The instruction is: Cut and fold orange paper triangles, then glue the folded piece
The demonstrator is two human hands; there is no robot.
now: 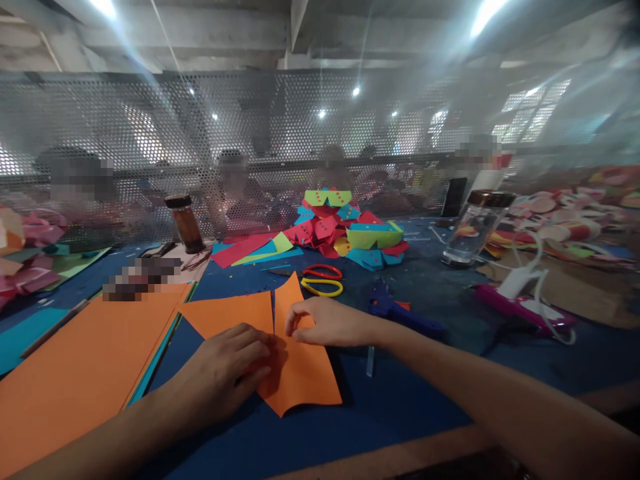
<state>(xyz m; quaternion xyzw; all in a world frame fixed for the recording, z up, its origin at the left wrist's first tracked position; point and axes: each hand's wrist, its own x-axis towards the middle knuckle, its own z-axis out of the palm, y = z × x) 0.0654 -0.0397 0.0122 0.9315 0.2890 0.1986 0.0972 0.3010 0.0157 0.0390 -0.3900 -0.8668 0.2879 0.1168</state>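
An orange sheet of paper (305, 373) lies on the blue table, with a narrow slit running down from its upper edge and its corners curling up. My left hand (225, 367) presses on the sheet's left part, fingers bent together near the lower end of the slit. Just right of the slit, my right hand (335, 321) has its thumb and index finger curled onto the paper; the fingertips' exact grip is partly hidden. Scissors with one red and one yellow handle (323, 287) lie just beyond the sheet.
A stack of orange sheets (95, 347) lies at the left. Behind is a pile of colourful cut-paper pieces (325, 230). At the right are a blue glue gun (400, 310), a purple glue gun (523, 310) and a glass bottle (475, 227). A dark-capped bottle (186, 223) stands back left.
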